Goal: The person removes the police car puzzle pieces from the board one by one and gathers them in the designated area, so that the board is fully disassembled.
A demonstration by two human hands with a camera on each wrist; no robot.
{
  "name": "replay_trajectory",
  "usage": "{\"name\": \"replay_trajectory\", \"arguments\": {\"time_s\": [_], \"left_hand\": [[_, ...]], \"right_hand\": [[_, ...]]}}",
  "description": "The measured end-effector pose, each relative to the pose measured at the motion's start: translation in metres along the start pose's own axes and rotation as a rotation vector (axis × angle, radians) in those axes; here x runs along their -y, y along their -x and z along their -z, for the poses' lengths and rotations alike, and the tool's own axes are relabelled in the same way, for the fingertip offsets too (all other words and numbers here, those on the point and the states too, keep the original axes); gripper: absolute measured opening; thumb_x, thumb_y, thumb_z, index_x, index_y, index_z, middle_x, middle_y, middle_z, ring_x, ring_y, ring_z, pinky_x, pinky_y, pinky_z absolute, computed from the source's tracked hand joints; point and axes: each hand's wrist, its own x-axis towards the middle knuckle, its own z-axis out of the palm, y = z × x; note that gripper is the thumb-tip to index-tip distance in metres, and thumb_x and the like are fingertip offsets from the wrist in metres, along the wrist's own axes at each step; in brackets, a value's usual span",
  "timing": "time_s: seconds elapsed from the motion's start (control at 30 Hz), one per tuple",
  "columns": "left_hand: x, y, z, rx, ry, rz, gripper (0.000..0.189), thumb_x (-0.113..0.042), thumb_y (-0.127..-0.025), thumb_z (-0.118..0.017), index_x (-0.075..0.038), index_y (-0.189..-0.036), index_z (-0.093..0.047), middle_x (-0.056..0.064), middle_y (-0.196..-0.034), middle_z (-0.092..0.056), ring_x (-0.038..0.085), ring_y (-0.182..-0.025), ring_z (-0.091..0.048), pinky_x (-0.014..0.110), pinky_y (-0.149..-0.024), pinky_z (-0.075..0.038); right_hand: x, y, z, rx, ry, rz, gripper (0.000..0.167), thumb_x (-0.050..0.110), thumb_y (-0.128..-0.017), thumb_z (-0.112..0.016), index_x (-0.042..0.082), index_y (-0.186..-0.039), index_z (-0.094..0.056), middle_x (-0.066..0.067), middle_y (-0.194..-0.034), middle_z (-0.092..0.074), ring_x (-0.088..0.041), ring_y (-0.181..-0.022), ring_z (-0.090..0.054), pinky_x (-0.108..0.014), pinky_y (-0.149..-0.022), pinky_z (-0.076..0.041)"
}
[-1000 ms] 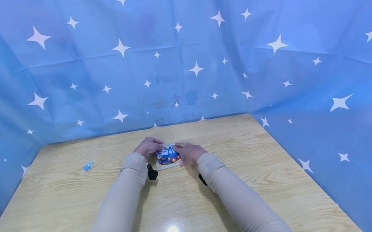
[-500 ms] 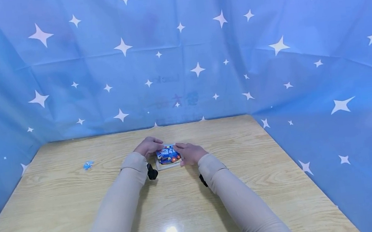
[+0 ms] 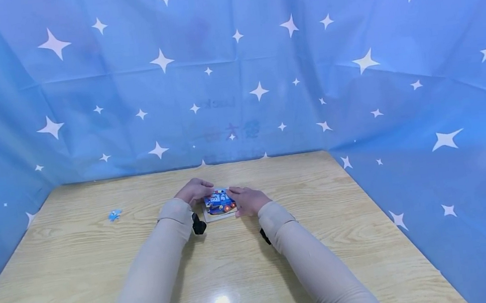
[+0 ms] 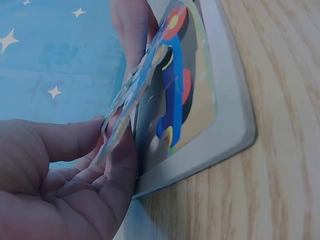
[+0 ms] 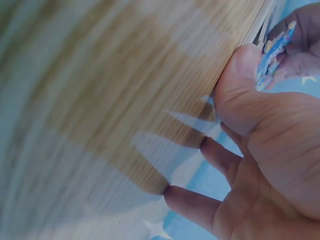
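A small jigsaw puzzle (image 3: 220,203) with a blue cartoon vehicle lies in a grey-rimmed board (image 4: 227,95) on the table. My left hand (image 3: 194,190) is at its far left side. Between thumb and fingers it pinches the raised edge of some joined jigsaw pieces (image 4: 131,92), which tilt up out of the board and leave bare grey backing below. My right hand (image 3: 251,201) rests at the board's right side, its thumb (image 5: 245,62) against the edge. Its outer fingertips (image 5: 172,195) touch the table, spread and nearly straight; its index finger is partly hidden.
A loose light-blue jigsaw piece (image 3: 115,215) lies on the wooden table (image 3: 103,270) to the left. Behind the table and along both its sides hangs a blue curtain (image 3: 233,72) with white stars. Dark wrist cameras sit under both sleeves.
Both hands and the puzzle hold nearly the same place. The head view has shifted very slightly.
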Motion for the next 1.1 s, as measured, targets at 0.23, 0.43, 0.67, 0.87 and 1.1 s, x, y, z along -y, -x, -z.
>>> {"name": "replay_trajectory", "arguments": {"time_s": [0.23, 0.43, 0.67, 0.87, 1.1], "left_hand": [[-0.0029, 0.0023, 0.0021, 0.01, -0.03, 0.0, 0.04, -0.012, -0.105, -0.054, 0.001, -0.143, -0.055, 0.02, -0.137, -0.058, 0.028, -0.118, -0.06, 0.041, -0.105, -0.047], [-0.0043, 0.0033, 0.0044, 0.014, -0.011, 0.002, 0.039, -0.012, -0.105, -0.053, 0.001, -0.143, -0.055, 0.019, -0.134, -0.059, 0.027, -0.115, -0.06, 0.041, -0.107, -0.045], [-0.0034, 0.0014, 0.0028, 0.005, -0.001, -0.003, 0.04, -0.01, -0.105, -0.053, 0.002, -0.143, -0.053, 0.02, -0.13, -0.06, 0.025, -0.106, -0.061, 0.041, -0.103, -0.047], [-0.0022, 0.0025, -0.0007, -0.028, -0.008, 0.001, 0.038, -0.011, -0.104, -0.055, 0.001, -0.14, -0.055, 0.02, -0.131, -0.058, 0.027, -0.11, -0.059, 0.042, -0.103, -0.047], [-0.0049, 0.0056, -0.0012, -0.046, -0.027, 0.007, 0.037, -0.01, -0.104, -0.056, 0.001, -0.139, -0.057, 0.018, -0.122, -0.064, 0.025, -0.104, -0.062, 0.042, -0.101, -0.048]], "right_hand": [[0.0012, 0.0006, 0.0007, 0.006, 0.002, -0.006, 0.082, 0.039, -0.099, -0.064, 0.024, -0.164, -0.015, 0.004, -0.17, -0.015, -0.026, -0.152, -0.025, -0.042, -0.118, -0.031], [0.004, 0.0025, 0.0042, -0.002, 0.023, -0.005, 0.082, 0.039, -0.099, -0.064, 0.024, -0.164, -0.016, 0.004, -0.169, -0.016, -0.026, -0.151, -0.028, -0.041, -0.117, -0.034], [0.0069, 0.0044, 0.0059, -0.008, 0.065, -0.008, 0.082, 0.04, -0.099, -0.065, 0.023, -0.164, -0.018, 0.003, -0.169, -0.018, -0.025, -0.15, -0.029, -0.041, -0.116, -0.035], [0.0079, 0.0018, 0.0017, -0.01, 0.087, -0.033, 0.084, 0.041, -0.097, -0.066, 0.025, -0.164, -0.018, 0.005, -0.169, -0.018, -0.024, -0.149, -0.031, -0.042, -0.114, -0.037], [0.0099, -0.0007, 0.0013, 0.004, 0.123, -0.05, 0.086, 0.044, -0.096, -0.065, 0.026, -0.164, -0.016, 0.006, -0.169, -0.016, -0.024, -0.149, -0.032, -0.039, -0.115, -0.037]]}}
